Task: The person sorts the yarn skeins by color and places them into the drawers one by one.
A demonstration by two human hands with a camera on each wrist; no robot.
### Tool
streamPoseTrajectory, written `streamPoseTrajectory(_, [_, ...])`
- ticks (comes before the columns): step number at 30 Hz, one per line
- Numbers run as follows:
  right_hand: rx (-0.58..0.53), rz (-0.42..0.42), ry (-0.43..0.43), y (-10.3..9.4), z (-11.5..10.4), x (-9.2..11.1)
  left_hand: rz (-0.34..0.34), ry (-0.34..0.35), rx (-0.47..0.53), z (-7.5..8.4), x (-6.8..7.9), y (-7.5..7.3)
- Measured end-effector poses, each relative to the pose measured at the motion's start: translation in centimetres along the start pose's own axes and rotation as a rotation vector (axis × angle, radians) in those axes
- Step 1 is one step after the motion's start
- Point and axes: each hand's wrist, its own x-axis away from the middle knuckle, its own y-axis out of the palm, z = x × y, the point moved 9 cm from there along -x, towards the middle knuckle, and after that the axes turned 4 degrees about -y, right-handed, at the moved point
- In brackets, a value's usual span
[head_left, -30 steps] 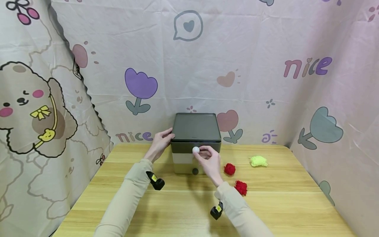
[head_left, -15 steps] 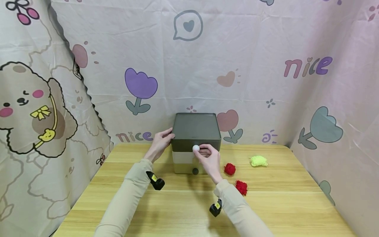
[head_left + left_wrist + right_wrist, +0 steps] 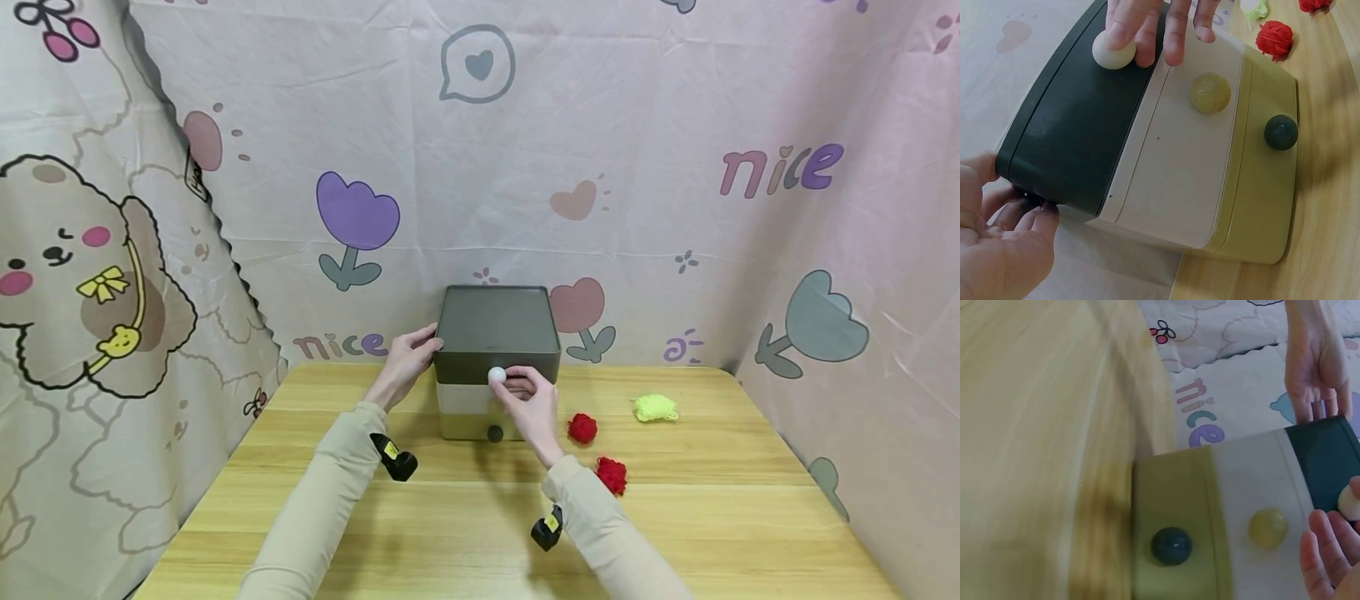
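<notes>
A small three-drawer box (image 3: 498, 321) stands on the table against the back cloth. Its dark green top drawer (image 3: 1079, 119) sits flush in the front and has a white knob (image 3: 497, 376). My right hand (image 3: 528, 404) pinches that knob between thumb and index finger, its other fingers bent beside it. At the box's upper left corner my left hand (image 3: 405, 362) grips the edge, thumb at the top and fingers bent against the side. Below are a pale drawer (image 3: 1169, 156) with a yellowish knob (image 3: 1210, 93) and an olive drawer (image 3: 1260, 169) with a dark knob (image 3: 1281, 132).
Two red yarn bundles (image 3: 582, 428) lie to the right of the box, one nearer the right sleeve. Farther right is a yellow-green yarn bundle (image 3: 655, 408). Printed cloth (image 3: 480, 167) hangs behind the wooden table (image 3: 450, 533) and at both sides.
The top drawer, slightly out a second ago, has gone in flush with the box. My right hand has moved a little away from me with the knob; the left hand stays put.
</notes>
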Motion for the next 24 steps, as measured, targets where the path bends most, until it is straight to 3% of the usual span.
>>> streamPoseTrajectory(4, [0.004, -0.013, -0.009, -0.2, 0.8, 0.5, -0.003, 0.028, 0.010, 0.1, 0.1, 0.0])
streamPoseTrajectory(10, [0.101, -0.009, -0.012, -0.7, 2.8, 1.8, -0.014, 0.067, 0.024, 0.3, 0.5, 0.0])
streamPoseTrajectory(16, [0.195, -0.005, -0.015, -0.7, 4.3, 2.6, -0.001, 0.014, 0.009, 0.0, 0.1, 0.0])
streamPoseTrajectory(24, [0.206, 0.012, 0.003, -0.4, 5.0, 2.6, -0.013, 0.002, 0.027, 0.1, 0.0, 0.2])
